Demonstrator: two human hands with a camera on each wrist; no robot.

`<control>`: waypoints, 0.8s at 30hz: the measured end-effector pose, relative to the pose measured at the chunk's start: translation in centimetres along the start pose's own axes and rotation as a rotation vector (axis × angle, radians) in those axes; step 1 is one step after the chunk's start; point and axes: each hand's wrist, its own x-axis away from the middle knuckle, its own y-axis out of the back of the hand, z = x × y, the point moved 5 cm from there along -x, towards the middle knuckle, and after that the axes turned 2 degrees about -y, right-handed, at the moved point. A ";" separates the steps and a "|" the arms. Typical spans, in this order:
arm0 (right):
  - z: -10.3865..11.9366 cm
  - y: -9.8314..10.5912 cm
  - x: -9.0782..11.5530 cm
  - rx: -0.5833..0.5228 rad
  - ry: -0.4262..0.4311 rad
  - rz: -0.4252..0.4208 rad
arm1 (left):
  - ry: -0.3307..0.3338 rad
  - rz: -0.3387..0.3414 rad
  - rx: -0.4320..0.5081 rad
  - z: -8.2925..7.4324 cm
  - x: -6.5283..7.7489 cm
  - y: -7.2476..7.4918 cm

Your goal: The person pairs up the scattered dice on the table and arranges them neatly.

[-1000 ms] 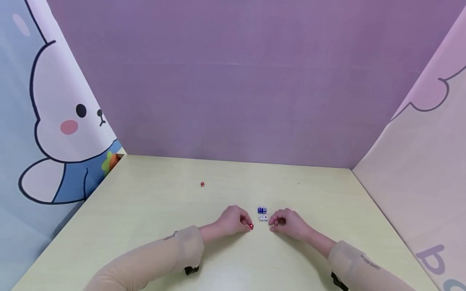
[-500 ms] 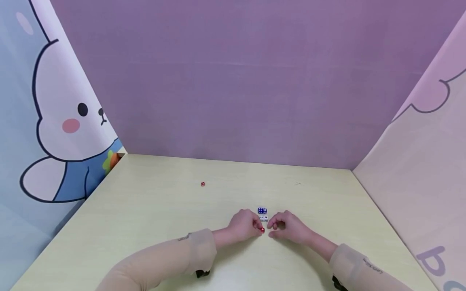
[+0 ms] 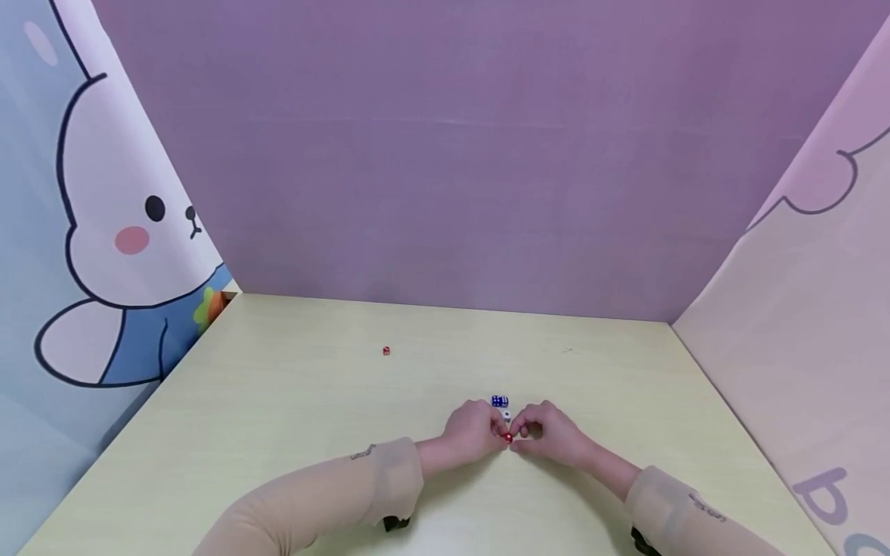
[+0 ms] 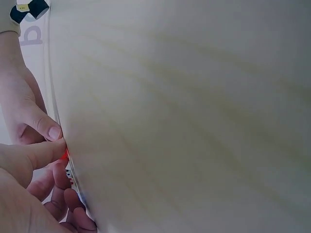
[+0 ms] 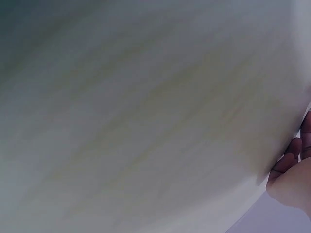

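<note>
My left hand [image 3: 475, 428] pinches a red die [image 3: 508, 438] between thumb and fingertips, low over the table. In the left wrist view only a sliver of this red die [image 4: 65, 154] shows. My right hand [image 3: 552, 434] is close on the other side, its thumb and bent fingers slightly parted at the die's right edge; whether they touch it is too small to tell. Just beyond the fingers lies a white die [image 3: 506, 415]; what is to its left is hidden by my left hand. Two blue dice [image 3: 500, 401] sit side by side behind it.
Another red die [image 3: 386, 350] lies alone farther back on the pale wooden table [image 3: 299, 386]. A purple panel [image 3: 452, 154] rises along the table's back edge. Printed cloths flank both sides, with a cartoon rabbit [image 3: 132, 193] at left.
My left hand has carried the red die rightward to the right hand's fingertips, now covering part of the white dice. My right hand has barely moved.
</note>
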 end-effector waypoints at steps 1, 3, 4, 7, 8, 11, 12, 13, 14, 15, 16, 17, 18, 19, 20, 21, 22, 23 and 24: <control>0.0 0.0 0.0 0.007 -0.002 -0.005 | 0.003 0.002 0.007 0.0 0.0 0.0; 0.0 0.1 0.0 0.017 -0.002 -0.008 | 0.013 0.007 0.014 0.0 0.0 0.1; 0.0 0.1 0.0 0.014 0.002 -0.006 | 0.020 0.011 0.015 0.1 0.1 0.2; 0.0 0.1 -0.1 0.005 0.003 0.007 | 0.039 0.021 0.024 0.6 0.2 0.5; 0.0 0.1 -0.2 0.004 0.000 0.012 | 0.041 0.022 0.025 0.8 0.3 0.7; 0.0 0.1 -0.2 0.009 -0.021 0.025 | 0.024 0.018 0.038 1.4 0.5 1.5; 0.0 0.0 -0.3 0.010 -0.029 0.029 | 0.016 0.017 0.039 1.6 0.5 1.8; -0.1 0.0 -0.3 0.011 -0.035 0.034 | 0.009 0.017 0.050 1.8 0.6 2.2; -0.1 0.0 -0.3 0.011 -0.042 0.037 | -0.001 0.014 0.051 2.0 0.6 2.5; -0.1 0.0 -0.3 0.013 -0.048 0.040 | -0.009 0.010 0.056 2.2 0.7 2.9; -0.1 0.1 -0.3 0.012 -0.055 0.042 | -0.014 0.008 0.059 2.4 0.7 3.4; -0.1 0.1 -0.3 0.012 -0.062 0.044 | -0.019 0.006 0.059 2.7 0.7 3.7; -0.2 0.0 -0.3 0.011 -0.068 0.045 | -0.021 0.004 0.059 3.0 0.7 4.1; -0.2 0.0 -0.3 0.009 -0.074 0.047 | -0.023 -0.001 0.061 3.3 0.7 4.6; -0.2 0.0 -0.2 0.007 -0.080 0.049 | -0.022 -0.005 0.054 3.7 0.7 5.0; -0.2 0.0 -0.2 0.005 -0.084 0.050 | -0.020 -0.009 0.050 4.1 0.7 5.4; -0.2 0.0 -0.2 0.003 -0.087 0.051 | -0.015 -0.014 0.039 4.6 0.7 5.8; -0.2 0.0 -0.2 0.001 -0.088 0.052 | -0.012 -0.021 0.029 5.0 0.7 6.3; -0.2 0.0 -0.2 -0.001 -0.090 0.052 | -0.011 -0.029 0.019 5.5 0.6 6.8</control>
